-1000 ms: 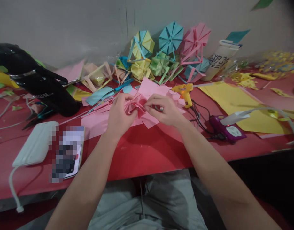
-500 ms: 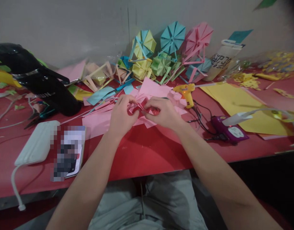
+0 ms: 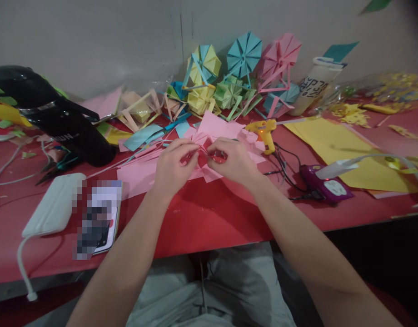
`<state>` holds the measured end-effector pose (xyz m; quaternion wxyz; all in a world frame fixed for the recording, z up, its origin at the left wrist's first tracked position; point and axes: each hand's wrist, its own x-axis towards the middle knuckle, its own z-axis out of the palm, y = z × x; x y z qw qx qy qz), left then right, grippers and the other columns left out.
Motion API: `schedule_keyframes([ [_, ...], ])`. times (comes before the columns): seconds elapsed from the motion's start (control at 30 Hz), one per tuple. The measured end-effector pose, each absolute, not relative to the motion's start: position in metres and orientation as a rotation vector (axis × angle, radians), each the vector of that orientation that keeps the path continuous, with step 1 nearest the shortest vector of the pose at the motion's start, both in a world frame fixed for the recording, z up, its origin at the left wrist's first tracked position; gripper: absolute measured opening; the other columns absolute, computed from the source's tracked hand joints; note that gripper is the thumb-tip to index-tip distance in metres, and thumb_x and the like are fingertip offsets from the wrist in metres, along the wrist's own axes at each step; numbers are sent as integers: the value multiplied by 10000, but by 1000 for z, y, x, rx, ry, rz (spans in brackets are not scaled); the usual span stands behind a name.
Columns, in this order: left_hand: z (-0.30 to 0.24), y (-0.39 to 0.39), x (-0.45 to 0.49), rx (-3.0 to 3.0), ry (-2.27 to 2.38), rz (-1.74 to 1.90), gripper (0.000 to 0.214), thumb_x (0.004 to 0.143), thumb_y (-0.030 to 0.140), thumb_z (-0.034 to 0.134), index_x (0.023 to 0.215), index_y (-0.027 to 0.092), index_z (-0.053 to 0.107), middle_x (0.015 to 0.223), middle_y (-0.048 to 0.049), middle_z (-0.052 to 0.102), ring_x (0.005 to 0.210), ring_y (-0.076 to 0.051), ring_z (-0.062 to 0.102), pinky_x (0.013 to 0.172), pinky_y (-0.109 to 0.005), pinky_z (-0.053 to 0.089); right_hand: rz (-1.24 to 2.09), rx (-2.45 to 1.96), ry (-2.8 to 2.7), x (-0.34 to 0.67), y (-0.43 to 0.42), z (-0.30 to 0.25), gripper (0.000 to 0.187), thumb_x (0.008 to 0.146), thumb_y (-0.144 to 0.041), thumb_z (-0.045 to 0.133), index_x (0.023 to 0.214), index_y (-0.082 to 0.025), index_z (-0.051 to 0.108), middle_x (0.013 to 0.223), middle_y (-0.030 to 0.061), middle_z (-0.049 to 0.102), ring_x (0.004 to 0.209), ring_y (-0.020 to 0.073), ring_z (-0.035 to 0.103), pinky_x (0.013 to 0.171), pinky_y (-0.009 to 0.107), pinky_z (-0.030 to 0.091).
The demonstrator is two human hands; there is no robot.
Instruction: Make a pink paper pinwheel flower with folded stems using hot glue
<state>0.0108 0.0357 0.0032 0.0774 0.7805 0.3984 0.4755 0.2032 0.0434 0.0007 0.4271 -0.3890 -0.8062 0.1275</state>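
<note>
My left hand (image 3: 176, 165) and my right hand (image 3: 231, 159) meet over the red table, fingertips pinched on a folded piece of pink paper (image 3: 202, 144). The fingers hide much of this piece, so its full shape does not show. Around and behind it lie more pink paper sheets (image 3: 136, 175) and thin pink strips. A yellow glue gun (image 3: 264, 131) with a small orange light rests just past my right hand. Blue paper pieces (image 3: 144, 136) lie beyond my left hand.
Folded paper lanterns (image 3: 245, 54) line the wall. At left are a black bottle (image 3: 69, 122), a white power bank (image 3: 55, 204) and a phone (image 3: 105, 218). A purple socket block (image 3: 326, 186) with cables and yellow sheets (image 3: 352, 159) lie to the right. The table (image 3: 209, 222) edge is near my lap.
Both hands stay in nearly the same place, still pinching the pink paper. The fingertips have shifted slightly on it. Nothing else on the table has moved.
</note>
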Motion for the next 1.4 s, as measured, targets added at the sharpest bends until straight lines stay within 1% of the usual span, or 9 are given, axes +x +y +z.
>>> schedule_keyframes([
  [0.2,4,36,10,2361,1230,1416,139,889,192,625,987,222,718,1032,-52,748,992,-203,696,937,-382,550,304,-967,-2013,203,43,1,78,740,-127,606,768,-183,652,765,20,640,669,139,518,648,296,394],
  [0.33,2,39,10,2443,1162,1433,220,886,183,641,1093,223,705,1137,-70,702,1091,-209,659,1001,-398,527,289,-980,-2021,201,42,2,64,736,-124,608,734,-186,624,759,18,626,662,138,506,645,294,389],
  [0.43,1,41,10,2501,1088,1421,241,901,171,627,1121,234,700,1235,-82,654,1136,-210,636,1022,-407,520,255,-999,-2038,200,42,3,69,730,-125,610,719,-192,604,750,14,606,654,139,487,649,296,388],
  [0.6,1,43,11,2509,1089,1375,206,917,181,612,1097,245,689,1248,-75,633,1147,-215,626,1029,-431,521,192,-958,-2060,201,43,1,62,736,-122,603,733,-183,609,761,28,598,692,155,525,660,297,401],
  [0.73,1,44,11,2511,1057,1379,180,910,179,613,1061,241,687,1245,-77,630,1144,-214,627,1022,-423,526,170,-921,-2061,201,42,0,57,756,-129,591,747,-181,614,776,38,612,715,165,545,671,301,414],
  [0.9,3,44,13,2523,1069,1334,177,885,172,612,1031,249,676,1297,-73,616,1197,-236,607,1046,-456,511,179,-954,-2086,200,41,2,58,781,-147,583,765,-192,616,802,47,633,765,188,573,703,320,433],
  [1.07,5,44,14,2533,1086,1306,147,870,165,605,990,232,658,1304,-75,612,1217,-239,597,1073,-465,494,174,-983,-2104,201,41,2,77,749,-124,582,758,-195,609,815,52,638,796,203,584,730,332,442],
  [1.27,6,42,13,2518,1081,1330,97,872,165,609,932,230,648,1276,-78,627,1187,-235,615,1057,-455,501,225,-1035,-2089,200,39,5,79,726,-124,587,735,-203,582,814,49,634,795,203,576,726,335,432],
  [1.4,7,41,14,2497,1110,1300,90,873,172,609,923,235,647,1277,-76,630,1191,-245,612,1064,-471,494,260,-1071,-2077,199,38,6,91,708,-118,594,734,-203,580,821,48,637,785,199,571,707,330,419],
])
